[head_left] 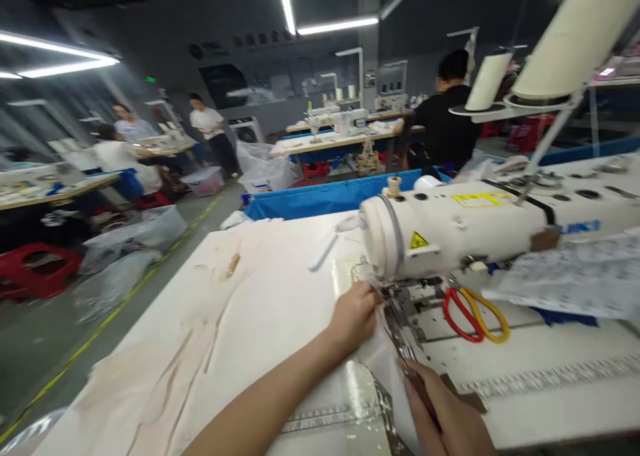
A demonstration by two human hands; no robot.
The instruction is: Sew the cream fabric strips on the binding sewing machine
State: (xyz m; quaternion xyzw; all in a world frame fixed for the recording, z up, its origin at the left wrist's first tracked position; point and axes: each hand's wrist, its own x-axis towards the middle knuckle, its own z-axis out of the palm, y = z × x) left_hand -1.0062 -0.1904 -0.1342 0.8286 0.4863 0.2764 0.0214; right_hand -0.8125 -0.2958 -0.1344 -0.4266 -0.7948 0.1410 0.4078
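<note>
My left hand (pixel 354 315) is closed on the upper end of a thin white fabric (pixel 389 369), beside the needle area of a cream sewing machine (pixel 450 226). Lower right, my right hand (pixel 440 409) has its fingers closed round a dark, slender tool with narrow metal tips, likely tweezers (pixel 417 379), against the fabric's edge. Just right of the needle area lie scissors (pixel 477 315) with one red and one yellow handle. Pale fabric pieces (pixel 200 329) are spread over the left part of the white table (pixel 280 296).
Two thread cones (pixel 489 83) stand above the machine. Patterned paper (pixel 575 279) lies at the right. A blue cloth trough (pixel 320 199) runs behind the table. A person in black (pixel 447 123) sits beyond; other people and sewing tables are further left.
</note>
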